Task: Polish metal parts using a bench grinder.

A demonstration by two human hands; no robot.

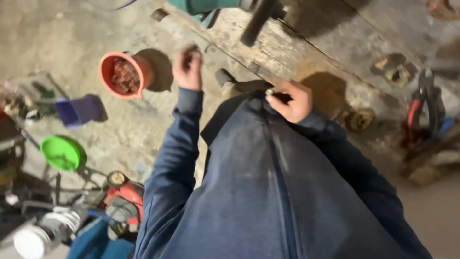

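I look down my own dark blue jacket (268, 192) at a concrete floor. My left hand (187, 67) hangs over the floor with fingers curled, pinching what looks like a small dark piece; blur hides what it is. An orange bucket (120, 74) full of small rusty metal parts stands just left of it. My right hand (290, 100) is closed at the jacket's hem beside the edge of a worn wooden workbench (306, 48); a small pale object shows at its fingertips.
Red-handled pliers (424, 103) and rusty round parts (359, 119) lie on the bench at right. A green machine with a dark handle (254, 21) sits at the top. On the floor: a purple box (76, 110), green lid (60, 152), red tool (124, 196).
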